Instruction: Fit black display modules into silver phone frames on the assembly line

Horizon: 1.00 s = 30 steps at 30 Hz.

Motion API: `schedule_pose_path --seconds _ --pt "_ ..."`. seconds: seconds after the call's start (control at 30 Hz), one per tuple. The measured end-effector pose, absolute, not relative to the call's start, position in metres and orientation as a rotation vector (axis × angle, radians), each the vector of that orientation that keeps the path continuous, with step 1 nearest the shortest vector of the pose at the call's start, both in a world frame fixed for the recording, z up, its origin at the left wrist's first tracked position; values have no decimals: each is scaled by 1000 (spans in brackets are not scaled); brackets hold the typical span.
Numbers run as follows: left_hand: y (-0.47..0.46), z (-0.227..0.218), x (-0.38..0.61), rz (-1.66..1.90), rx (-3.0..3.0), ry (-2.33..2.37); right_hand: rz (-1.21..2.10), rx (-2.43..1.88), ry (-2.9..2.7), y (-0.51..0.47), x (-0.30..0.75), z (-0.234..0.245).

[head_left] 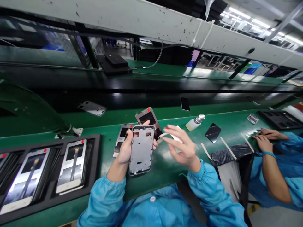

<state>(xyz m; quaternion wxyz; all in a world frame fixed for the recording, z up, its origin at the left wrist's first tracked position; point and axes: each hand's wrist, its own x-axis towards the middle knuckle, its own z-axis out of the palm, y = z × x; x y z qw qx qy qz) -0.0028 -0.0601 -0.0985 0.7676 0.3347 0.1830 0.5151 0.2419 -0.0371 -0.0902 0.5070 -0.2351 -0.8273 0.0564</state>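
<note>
A grey phone frame (pixel 142 151) with small cut-outs along its top is gripped by my left hand (pixel 125 149), thumb on its left edge and fingertips at its right edge. My right hand (pixel 181 146) hovers just right of the frame, its fingers apart. A small pale strip (pixel 163 135) shows at its fingertips; whether it touches them I cannot tell. Behind the frame lie two phone screen parts with red tabs, one grey (pixel 148 115) and one silver (pixel 118 145), partly hidden. A white piece (pixel 176 134) lies behind my right hand.
At left a black foam tray (pixel 94 157) holds stacked phone screens (pixel 71 167). A dispenser bottle (pixel 193 124) and a dark phone panel (pixel 213 132) lie to the right. A black bag (pixel 232 152) is taped at the bench edge. A co-worker's hands (pixel 265 142) work at far right.
</note>
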Motion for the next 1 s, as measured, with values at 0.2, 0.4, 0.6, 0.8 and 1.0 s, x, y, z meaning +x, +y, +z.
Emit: schedule_pose_path --seconds 0.2,0.4,0.6,0.8,1.0 --pt "-62 -99 1 1114 852 439 297 -879 -1667 -22 216 -64" --pt "-63 -110 8 1182 1222 737 590 -855 -1565 -6 174 -65" --pt "-63 -111 8 1312 1678 836 764 -817 -1338 -3 163 -74" --pt "-64 -110 16 1273 1717 800 745 -785 -1463 4 186 -72" --pt "-61 -109 16 1404 1192 970 708 -1275 -1719 38 257 -113"
